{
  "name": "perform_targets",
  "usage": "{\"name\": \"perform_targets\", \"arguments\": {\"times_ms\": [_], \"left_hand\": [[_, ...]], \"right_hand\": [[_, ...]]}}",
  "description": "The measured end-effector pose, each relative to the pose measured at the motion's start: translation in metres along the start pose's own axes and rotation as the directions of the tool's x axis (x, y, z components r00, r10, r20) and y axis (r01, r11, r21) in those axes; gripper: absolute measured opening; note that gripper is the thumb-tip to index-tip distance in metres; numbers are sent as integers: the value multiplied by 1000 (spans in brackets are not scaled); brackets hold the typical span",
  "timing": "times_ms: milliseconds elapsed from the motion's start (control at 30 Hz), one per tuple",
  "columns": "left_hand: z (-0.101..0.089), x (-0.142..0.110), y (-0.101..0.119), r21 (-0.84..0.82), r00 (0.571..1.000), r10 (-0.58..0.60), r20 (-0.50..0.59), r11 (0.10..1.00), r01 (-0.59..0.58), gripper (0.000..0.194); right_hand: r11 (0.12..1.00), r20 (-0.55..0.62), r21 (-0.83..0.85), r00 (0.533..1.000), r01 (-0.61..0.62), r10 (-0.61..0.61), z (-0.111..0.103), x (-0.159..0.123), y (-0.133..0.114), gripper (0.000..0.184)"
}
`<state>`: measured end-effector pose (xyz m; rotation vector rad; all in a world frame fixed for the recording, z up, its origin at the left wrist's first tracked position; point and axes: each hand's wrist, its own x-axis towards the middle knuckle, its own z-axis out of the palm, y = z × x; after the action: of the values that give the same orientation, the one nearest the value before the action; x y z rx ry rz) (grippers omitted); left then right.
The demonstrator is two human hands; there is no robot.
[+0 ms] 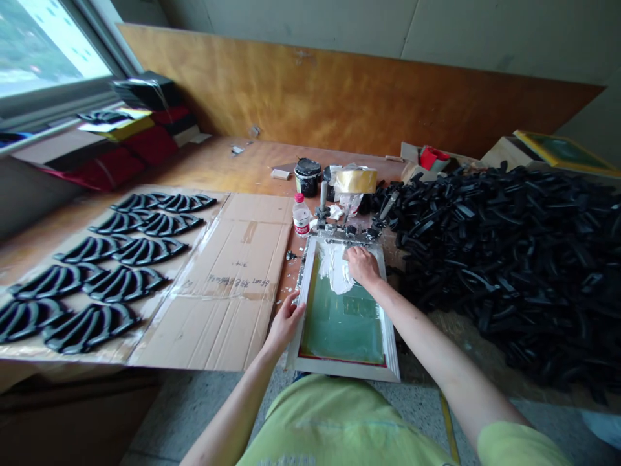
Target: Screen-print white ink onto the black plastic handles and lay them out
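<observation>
A screen printing frame (392, 349) with a green mesh lies in front of me, its far end at a metal hinge clamp (347, 232). Thick white ink (334, 275) is smeared over the far part of the mesh. My left hand (286, 320) grips the left side rim, thumb and fingers at the edge. Over the ink, my right hand (363, 265) is closed in a pinch near the far right of the mesh. Whatever it pinches is mostly hidden by the fingers; only a small brownish edge shows.
Black fan-shaped plastic parts (126, 278) lie in rows on flattened cardboard (218, 310) at left. A large heap of black parts (504, 259) fills the right. Behind the frame stand a red-capped bottle (301, 217), an ink tub (307, 176) and a tape roll (356, 180).
</observation>
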<state>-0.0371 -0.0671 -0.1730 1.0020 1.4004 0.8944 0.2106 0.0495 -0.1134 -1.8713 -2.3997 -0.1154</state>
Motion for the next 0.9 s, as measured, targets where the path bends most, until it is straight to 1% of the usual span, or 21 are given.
{"name": "perform_targets", "arguments": {"times_ms": [100, 200, 267, 367, 433, 467, 500, 533, 600, 633, 667, 700, 767, 833, 867, 900], "left_hand": [[-1, 0, -1, 16, 999, -8, 39, 1000, 7, 68], [-1, 0, 0, 15, 998, -29, 59, 999, 28, 67], [-1, -1, 1, 1, 998, -32, 52, 999, 32, 67], [0, -2, 2, -18, 999, -37, 40, 999, 38, 67], [1, -2, 2, -27, 998, -43, 35, 999, 44, 68], [2, -2, 2, -30, 999, -42, 32, 999, 43, 69], [2, -2, 2, -31, 999, -39, 27, 999, 40, 70], [2, -2, 2, -29, 999, -35, 24, 999, 36, 70], [2, -3, 4, -24, 999, -27, 20, 999, 27, 70], [2, -3, 4, -22, 999, -25, 19, 999, 25, 70], [2, -3, 5, -21, 999, -26, 21, 999, 27, 71], [1, -4, 6, -21, 999, -28, 21, 999, 29, 71], [1, -3, 6, -20, 999, -35, 17, 999, 36, 72], [1, -3, 6, -17, 999, -38, 9, 999, 38, 71], [1, -3, 6, -19, 999, -38, 8, 999, 38, 71], [1, -4, 8, -24, 999, -38, 8, 999, 38, 70]], "right_hand": [[991, 0, 81, 994, 111, -111, -3, 2, -1, 17], [960, 7, 147, 970, 238, -242, -7, -9, 3, 19], [923, 16, 183, 938, 339, -347, -12, -24, 7, 20], [846, 24, 242, 869, 475, -494, -22, -46, 14, 22], [798, 42, 288, 826, 528, -562, -29, -52, 20, 22], [783, 55, 313, 813, 538, -580, -32, -51, 22, 21], [779, 64, 332, 811, 532, -581, -34, -48, 23, 21], [789, 60, 341, 825, 512, -561, -34, -44, 23, 20], [836, 15, 327, 882, 440, -471, -31, -36, 21, 22], [856, -14, 310, 902, 414, -431, -27, -35, 18, 24], [867, -38, 292, 910, 404, -412, -23, -36, 16, 25], [866, -53, 279, 908, 414, -417, -19, -40, 13, 27], [837, -53, 280, 878, 470, -476, -14, -51, 12, 28], [806, -39, 310, 854, 505, -519, -15, -59, 13, 26], [804, -32, 328, 857, 496, -515, -18, -58, 14, 24], [814, -25, 343, 871, 469, -491, -22, -54, 14, 20]]}}
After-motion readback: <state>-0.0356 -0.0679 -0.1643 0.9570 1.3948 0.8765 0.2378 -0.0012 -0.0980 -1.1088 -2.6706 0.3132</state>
